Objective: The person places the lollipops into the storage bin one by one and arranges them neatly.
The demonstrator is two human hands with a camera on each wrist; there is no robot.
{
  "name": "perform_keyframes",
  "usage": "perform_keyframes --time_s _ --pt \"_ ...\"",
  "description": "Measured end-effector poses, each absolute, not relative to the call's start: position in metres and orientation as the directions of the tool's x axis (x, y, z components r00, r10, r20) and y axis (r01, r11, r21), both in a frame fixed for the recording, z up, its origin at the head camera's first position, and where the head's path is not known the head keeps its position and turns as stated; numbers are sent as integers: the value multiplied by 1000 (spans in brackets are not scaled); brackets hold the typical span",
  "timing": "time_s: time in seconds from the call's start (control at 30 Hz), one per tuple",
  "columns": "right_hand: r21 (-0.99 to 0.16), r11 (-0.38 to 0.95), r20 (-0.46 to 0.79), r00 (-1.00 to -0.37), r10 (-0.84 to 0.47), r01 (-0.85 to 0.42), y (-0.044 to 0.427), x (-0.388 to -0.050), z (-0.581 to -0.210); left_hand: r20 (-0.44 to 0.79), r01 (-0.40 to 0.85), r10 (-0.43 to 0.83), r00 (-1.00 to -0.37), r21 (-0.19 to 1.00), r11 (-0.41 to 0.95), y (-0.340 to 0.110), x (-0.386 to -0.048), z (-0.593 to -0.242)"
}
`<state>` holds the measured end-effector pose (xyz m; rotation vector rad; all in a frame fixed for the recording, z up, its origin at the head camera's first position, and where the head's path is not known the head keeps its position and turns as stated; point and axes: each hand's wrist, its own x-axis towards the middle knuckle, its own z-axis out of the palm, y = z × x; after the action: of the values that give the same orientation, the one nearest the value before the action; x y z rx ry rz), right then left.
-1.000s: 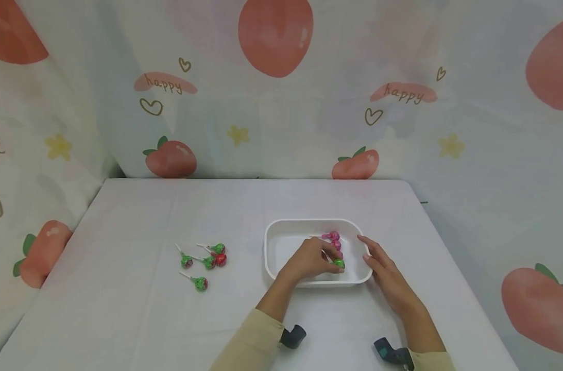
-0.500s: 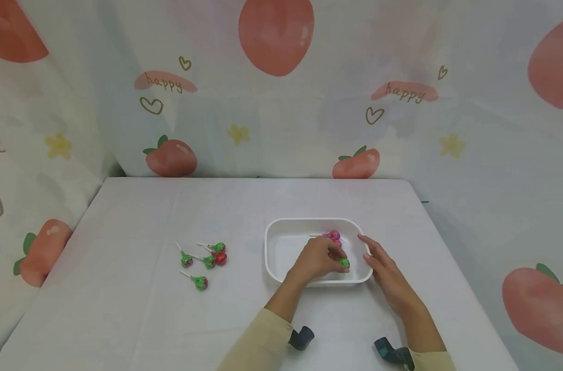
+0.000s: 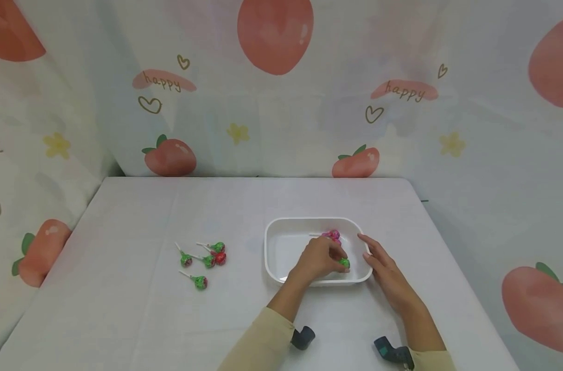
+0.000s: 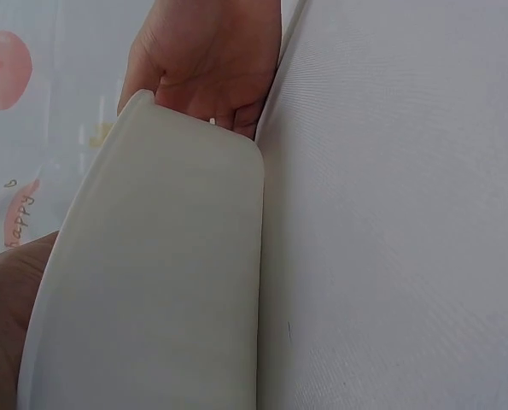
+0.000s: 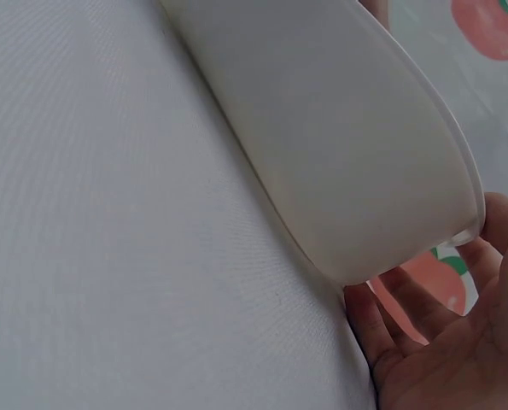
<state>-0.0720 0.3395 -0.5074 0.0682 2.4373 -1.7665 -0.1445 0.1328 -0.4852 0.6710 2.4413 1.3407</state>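
Observation:
A white rectangular tray [image 3: 281, 242] stands on the table. Reaching over its near wall, my left hand [image 3: 316, 260] pinches a green lollipop [image 3: 344, 263] low inside the right part; the stick is hidden. Just beyond those fingers lie pink lollipops [image 3: 333, 235], partly covered by the hand. My right hand [image 3: 392, 283] holds the tray's right end. In the right wrist view the thumb is at the rim and the other fingers [image 5: 416, 299] are against the outer wall. The left wrist view shows the tray's outer wall [image 4: 160, 256], which hides the left fingertips.
To the left of the tray, several green lollipops [image 3: 200, 282] and a red lollipop [image 3: 220, 257] lie loosely grouped on the white tablecloth [image 3: 123, 309]. A printed fabric backdrop [image 3: 281, 123] rises behind the table. Dark wrist devices [image 3: 303, 338] sit at both cuffs.
My left hand has shifted slightly right inside the tray with the green lollipop, then nearly stopped. The right hand and the lollipops on the table stay where they were.

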Motion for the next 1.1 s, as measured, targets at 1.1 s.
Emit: perform_keyframes --time_s 1.1 --pt "-951 291 -121 -991 -51 102 339 -72 -506 -71 246 429 -900 730 638 133 -141 -481"
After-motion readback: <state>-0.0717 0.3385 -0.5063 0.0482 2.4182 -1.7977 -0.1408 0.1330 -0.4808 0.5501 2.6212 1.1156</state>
